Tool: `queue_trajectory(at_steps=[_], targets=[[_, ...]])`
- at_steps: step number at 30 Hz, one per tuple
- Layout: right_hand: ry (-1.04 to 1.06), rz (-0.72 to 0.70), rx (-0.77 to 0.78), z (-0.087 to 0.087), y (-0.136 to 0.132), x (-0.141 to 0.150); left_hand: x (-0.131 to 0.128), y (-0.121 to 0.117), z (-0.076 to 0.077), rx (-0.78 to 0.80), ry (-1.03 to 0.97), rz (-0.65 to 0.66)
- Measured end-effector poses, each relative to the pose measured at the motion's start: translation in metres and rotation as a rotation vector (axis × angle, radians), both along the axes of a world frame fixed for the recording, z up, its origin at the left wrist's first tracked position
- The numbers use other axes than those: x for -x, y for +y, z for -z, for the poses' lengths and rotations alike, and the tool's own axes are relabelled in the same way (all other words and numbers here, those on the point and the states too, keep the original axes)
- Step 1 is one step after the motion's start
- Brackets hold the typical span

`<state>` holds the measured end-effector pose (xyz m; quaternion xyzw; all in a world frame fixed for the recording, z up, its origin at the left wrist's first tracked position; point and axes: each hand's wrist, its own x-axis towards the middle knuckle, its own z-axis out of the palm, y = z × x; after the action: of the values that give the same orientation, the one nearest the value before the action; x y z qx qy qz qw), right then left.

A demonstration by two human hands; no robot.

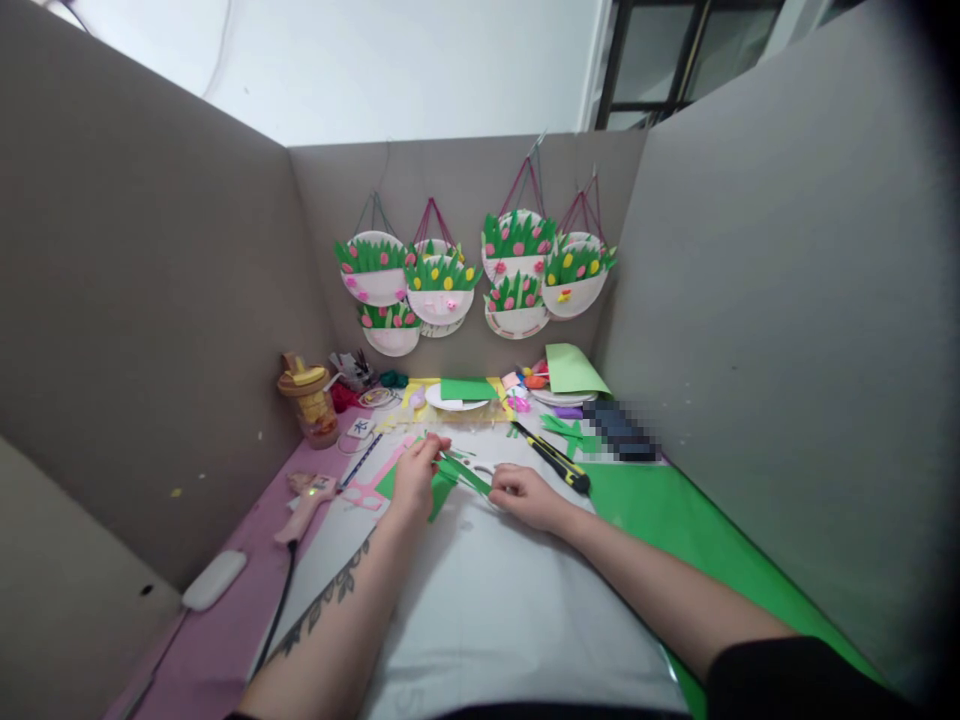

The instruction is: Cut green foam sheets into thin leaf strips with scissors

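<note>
A narrow strip of green paper (469, 476) stretches between my two hands above the white sheet (480, 580). My left hand (415, 478) pinches its upper left end between thumb and fingertips. At the lower right end, the curled fingers of my right hand (529, 495) close on the strip. Another piece of green paper (442, 497) shows below the strip, close to my left hand. Just beyond my right fingers is a small grey curved thing, too unclear to name. Pink cut paper (367, 495) lies left of my left hand.
A yellow-black utility knife (559, 462) lies right of my hands. A pink glue gun (307, 508), a lidded cup (310, 400) and a white case (215, 580) stand left. Green sheet (637, 510) covers the right side. Paper-plate flower baskets (442, 303) hang on the back panel.
</note>
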<state>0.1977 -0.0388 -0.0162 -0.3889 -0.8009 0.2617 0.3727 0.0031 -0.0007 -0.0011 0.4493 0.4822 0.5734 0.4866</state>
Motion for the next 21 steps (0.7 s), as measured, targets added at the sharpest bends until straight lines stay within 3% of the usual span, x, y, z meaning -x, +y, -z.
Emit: queue_trajectory(at_steps=[5,9,12,15,18,21], targets=[[0.028,0.065,0.017,0.004,0.001,-0.002,0.007,0.007,0.002,0.031,-0.017,-0.059],[0.103,0.222,-0.025,0.000,0.007,-0.007,-0.001,0.002,0.004,0.078,0.076,0.040],[0.165,0.392,-0.081,-0.009,0.018,-0.023,-0.008,-0.006,0.005,-0.034,0.309,0.222],[0.117,0.642,-0.159,-0.018,0.034,-0.053,-0.012,-0.017,0.005,-0.301,0.719,0.323],[-0.117,0.890,-0.199,-0.020,0.047,-0.088,-0.013,-0.027,0.006,-0.484,1.069,0.419],[-0.392,1.014,-0.041,-0.015,0.052,-0.112,-0.012,-0.030,0.007,-0.511,1.209,0.498]])
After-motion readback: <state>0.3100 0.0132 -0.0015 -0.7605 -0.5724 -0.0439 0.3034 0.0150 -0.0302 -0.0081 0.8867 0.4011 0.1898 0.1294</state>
